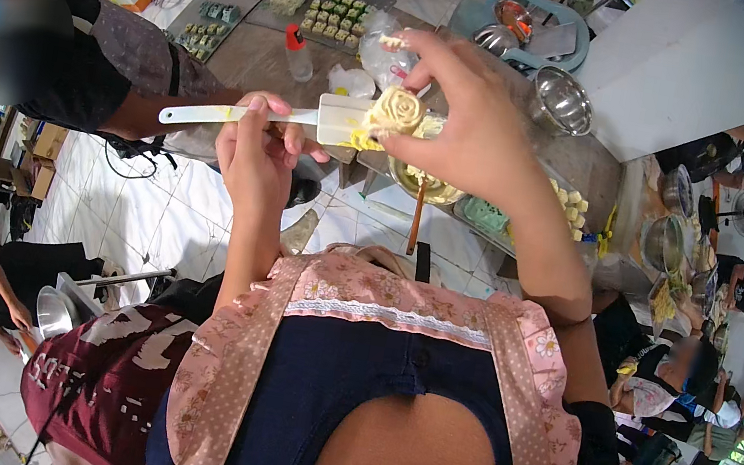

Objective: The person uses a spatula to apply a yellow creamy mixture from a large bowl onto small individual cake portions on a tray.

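My left hand (249, 155) grips the handle of a white spatula (237, 115). Yellow cream clings to its blade (340, 118), which points right. Between the thumb and a finger of my right hand (482, 115) is a small cake with a cream-coloured piped rose (400, 110). The rose overlaps the blade's end in view; whether they touch I cannot tell. A smear of cream (393, 42) sits on my raised index fingertip. Below the right hand, partly hidden by it, is a bowl (447, 197) of pale cream with a brown-handled tool (416, 217) in it.
The table (246, 59) carries trays of small decorated cakes (335, 18), a red-capped bottle (299, 53), a plastic bag (382, 51) and a steel bowl (562, 100). A container of green cream (484, 214) lies right. A person (114, 60) stands close at left; others work around.
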`<state>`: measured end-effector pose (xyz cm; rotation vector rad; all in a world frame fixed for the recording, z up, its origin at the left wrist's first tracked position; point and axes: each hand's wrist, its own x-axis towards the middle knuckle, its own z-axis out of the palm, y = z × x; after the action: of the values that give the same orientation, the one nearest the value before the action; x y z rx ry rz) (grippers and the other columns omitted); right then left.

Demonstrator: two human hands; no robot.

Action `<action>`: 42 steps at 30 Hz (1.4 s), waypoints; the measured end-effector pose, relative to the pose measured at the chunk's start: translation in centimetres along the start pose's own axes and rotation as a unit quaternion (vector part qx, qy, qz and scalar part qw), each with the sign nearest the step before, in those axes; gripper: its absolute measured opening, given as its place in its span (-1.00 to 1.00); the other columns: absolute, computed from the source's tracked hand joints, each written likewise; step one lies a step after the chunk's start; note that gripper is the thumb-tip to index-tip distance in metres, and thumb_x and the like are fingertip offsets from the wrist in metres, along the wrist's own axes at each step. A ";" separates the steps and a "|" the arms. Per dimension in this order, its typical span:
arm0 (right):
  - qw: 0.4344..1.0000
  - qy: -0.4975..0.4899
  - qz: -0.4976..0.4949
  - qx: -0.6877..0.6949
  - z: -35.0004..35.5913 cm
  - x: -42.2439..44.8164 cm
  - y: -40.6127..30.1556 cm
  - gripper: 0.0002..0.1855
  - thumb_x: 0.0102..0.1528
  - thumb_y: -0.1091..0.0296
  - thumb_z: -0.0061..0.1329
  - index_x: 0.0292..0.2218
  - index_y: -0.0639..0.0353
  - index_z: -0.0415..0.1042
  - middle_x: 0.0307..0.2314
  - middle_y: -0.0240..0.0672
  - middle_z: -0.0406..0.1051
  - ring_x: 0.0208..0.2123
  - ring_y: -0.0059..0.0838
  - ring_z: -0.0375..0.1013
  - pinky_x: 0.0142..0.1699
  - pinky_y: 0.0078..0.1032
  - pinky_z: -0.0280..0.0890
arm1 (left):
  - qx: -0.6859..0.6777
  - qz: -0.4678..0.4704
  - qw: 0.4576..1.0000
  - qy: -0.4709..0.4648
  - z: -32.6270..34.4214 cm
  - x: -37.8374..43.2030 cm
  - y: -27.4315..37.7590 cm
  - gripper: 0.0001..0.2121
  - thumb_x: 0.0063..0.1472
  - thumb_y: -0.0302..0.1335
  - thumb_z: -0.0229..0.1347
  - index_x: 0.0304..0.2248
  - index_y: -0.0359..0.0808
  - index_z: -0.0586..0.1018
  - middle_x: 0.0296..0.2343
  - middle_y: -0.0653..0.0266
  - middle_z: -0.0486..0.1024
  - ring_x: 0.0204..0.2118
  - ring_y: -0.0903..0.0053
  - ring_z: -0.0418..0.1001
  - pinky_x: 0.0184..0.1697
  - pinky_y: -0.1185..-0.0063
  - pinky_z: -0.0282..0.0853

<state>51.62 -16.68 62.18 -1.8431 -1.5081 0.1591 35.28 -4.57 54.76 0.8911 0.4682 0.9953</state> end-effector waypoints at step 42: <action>0.928 0.212 -0.154 0.266 -0.7 -5.2 5.0 -0.38 -0.38 0.59 0.21 -0.19 0.29 0.34 -0.23 -0.16 0.35 -0.11 -0.24 0.27 0.00 -0.33 0.13 | -0.055 0.063 0.989 -0.120 5.6 -0.7 1.3 -0.77 0.26 -0.30 -0.28 -0.43 -0.26 0.30 -0.83 0.40 0.10 -0.80 0.70 0.07 -0.71 0.59 0.22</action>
<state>54.40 -21.80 57.88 -1.1079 -1.2657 0.0115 38.18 -7.28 59.00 0.9348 0.1537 1.0029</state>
